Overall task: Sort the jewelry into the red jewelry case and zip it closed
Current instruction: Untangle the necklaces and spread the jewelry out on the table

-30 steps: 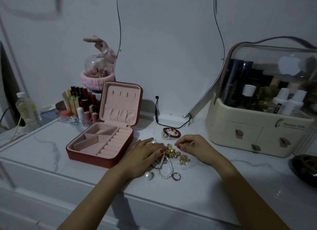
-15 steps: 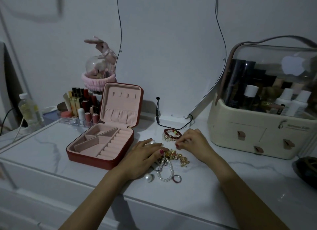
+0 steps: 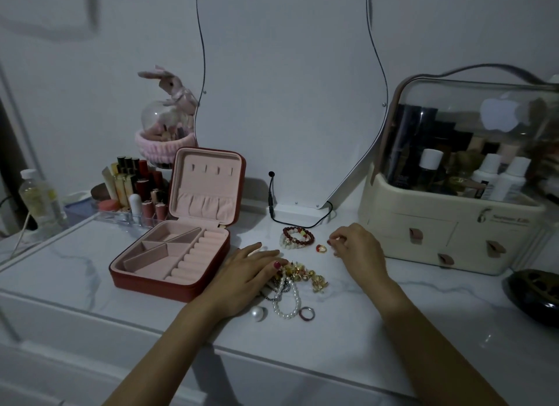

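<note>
The counter (image 3: 348, 330) is slick marble with its front edge close to my wrists, so anything I nudge could roll straight off it. The red jewelry case (image 3: 169, 251) sits open at my left, lid upright, every pink compartment bare as far as I can see; if I lean on its near wall while reaching across, I judge it could slide or tip. My left hand (image 3: 245, 275) lies flat with fingers straight on the tangled pile (image 3: 299, 275) of gold pieces and pearl strand, gripping nothing; lifting one piece from that knot may drag the rest along and scatter them. My right hand (image 3: 354, 245) has its fingers curled, and whether its grip pinches something tiny at the fingertips I cannot tell, which is a risk in itself in this dim light. The beaded bracelets (image 3: 298, 237) lie apart near the mirror cable. The loose pearl (image 3: 258, 312) near the edge is the likeliest to roll away, then the plain ring (image 3: 307, 313) beside it, and the red-stone ring (image 3: 321, 248) just beside my right fingers could be flicked aside.
</note>
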